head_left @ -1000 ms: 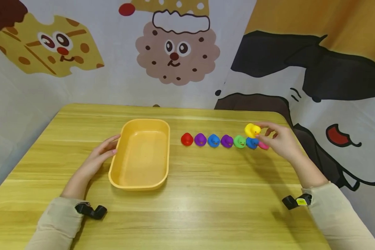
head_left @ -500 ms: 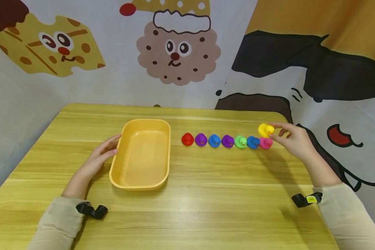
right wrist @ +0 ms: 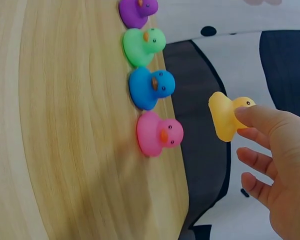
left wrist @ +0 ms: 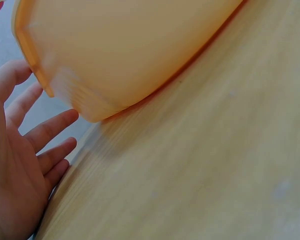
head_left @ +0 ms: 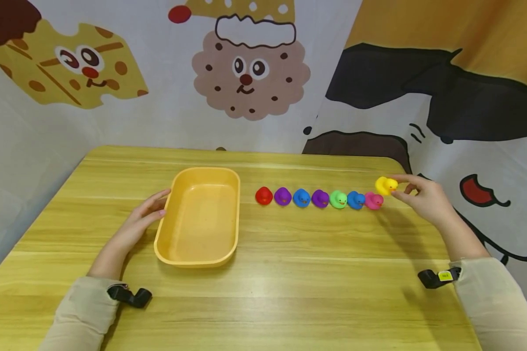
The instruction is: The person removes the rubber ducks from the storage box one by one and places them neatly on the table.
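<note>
Between thumb and forefinger my right hand (head_left: 426, 197) pinches a yellow rubber duck (head_left: 385, 185), close to the right end of a row of ducks. In the right wrist view the yellow duck (right wrist: 224, 116) is held up off the wooden table. The pink duck (head_left: 373, 200) ends the row, beside a blue duck (head_left: 356, 200) and a green duck (head_left: 338, 199). My left hand (head_left: 136, 222) touches the left wall of a yellow plastic basin (head_left: 197, 224) with relaxed, spread fingers; its fingertips reach the rim in the left wrist view.
Leftward the row continues with a purple duck (head_left: 320, 198), a blue duck (head_left: 301, 198), another purple duck (head_left: 283, 196) and a red duck (head_left: 264, 196). The wooden table (head_left: 290, 292) meets a cartoon-printed curtain (head_left: 158, 122) at the back.
My right hand has carried the yellow duck rightward, from above the blue duck to past the pink one, which now shows fully. My left hand has stayed at the basin.
</note>
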Demonstrator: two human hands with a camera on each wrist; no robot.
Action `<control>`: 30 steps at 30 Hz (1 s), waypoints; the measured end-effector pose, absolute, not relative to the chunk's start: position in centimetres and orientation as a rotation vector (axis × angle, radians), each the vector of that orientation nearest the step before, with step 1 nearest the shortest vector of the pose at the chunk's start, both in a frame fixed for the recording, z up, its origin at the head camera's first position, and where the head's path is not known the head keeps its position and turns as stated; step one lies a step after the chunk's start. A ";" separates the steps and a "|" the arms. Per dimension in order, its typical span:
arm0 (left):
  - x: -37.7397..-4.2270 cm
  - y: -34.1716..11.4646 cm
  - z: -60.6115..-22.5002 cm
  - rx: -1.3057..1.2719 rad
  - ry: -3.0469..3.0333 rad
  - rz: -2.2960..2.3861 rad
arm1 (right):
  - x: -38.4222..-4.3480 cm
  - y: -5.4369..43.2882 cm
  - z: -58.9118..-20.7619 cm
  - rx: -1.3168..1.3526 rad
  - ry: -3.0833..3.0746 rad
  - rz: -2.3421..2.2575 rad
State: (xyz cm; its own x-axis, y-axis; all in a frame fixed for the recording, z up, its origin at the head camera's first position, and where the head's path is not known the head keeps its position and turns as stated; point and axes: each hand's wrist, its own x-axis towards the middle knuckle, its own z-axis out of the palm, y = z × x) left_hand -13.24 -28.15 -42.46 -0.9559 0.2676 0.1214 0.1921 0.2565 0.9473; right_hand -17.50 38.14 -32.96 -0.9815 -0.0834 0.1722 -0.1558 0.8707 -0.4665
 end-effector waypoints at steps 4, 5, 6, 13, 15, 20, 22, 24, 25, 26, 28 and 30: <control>-13.2 -28.1 -42.4 0.444 2.448 1.811 | -17.6 38.9 -33.2 0.179 -2.897 0.751; -13.2 -28.1 -42.4 0.445 2.449 1.809 | -17.6 39.0 -33.3 0.176 -2.898 0.752; -13.2 -28.1 -42.4 0.446 2.451 1.809 | -17.7 39.2 -33.4 0.169 -2.900 0.759; -13.1 -28.1 -42.4 0.452 2.450 1.811 | -17.8 40.2 -33.9 0.111 -2.934 0.777; -13.1 -28.1 -42.4 0.450 2.454 1.809 | -17.8 40.5 -34.1 0.097 -2.944 0.767; -13.2 -28.1 -42.4 0.446 2.461 1.801 | -17.7 40.9 -34.6 0.076 -2.958 0.750; -13.2 -28.1 -42.4 0.444 2.462 1.801 | -17.7 41.1 -34.8 0.066 -2.964 0.757; -13.2 -28.1 -42.4 0.442 2.461 1.803 | -17.6 41.2 -35.1 0.054 -2.971 0.774; -13.2 -28.1 -42.4 0.440 2.462 1.802 | -17.6 41.3 -35.2 0.046 -2.975 0.780; -13.2 -28.1 -42.4 0.439 2.462 1.802 | -17.6 41.3 -35.2 0.036 -2.981 0.787; -13.2 -28.1 -42.4 0.436 2.465 1.800 | -17.5 41.4 -35.4 0.021 -2.993 0.802; -13.2 -28.1 -42.4 0.435 2.461 1.803 | -17.5 41.6 -35.7 -0.002 -3.006 0.813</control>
State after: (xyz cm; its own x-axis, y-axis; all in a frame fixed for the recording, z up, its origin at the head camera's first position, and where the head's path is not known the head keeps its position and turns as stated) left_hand -13.19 -28.13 -42.39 -0.9584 0.2602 0.1174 0.1903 0.2760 0.9421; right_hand -17.54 41.65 -35.68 -0.9996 0.0083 0.0260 -0.0060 0.8639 -0.5037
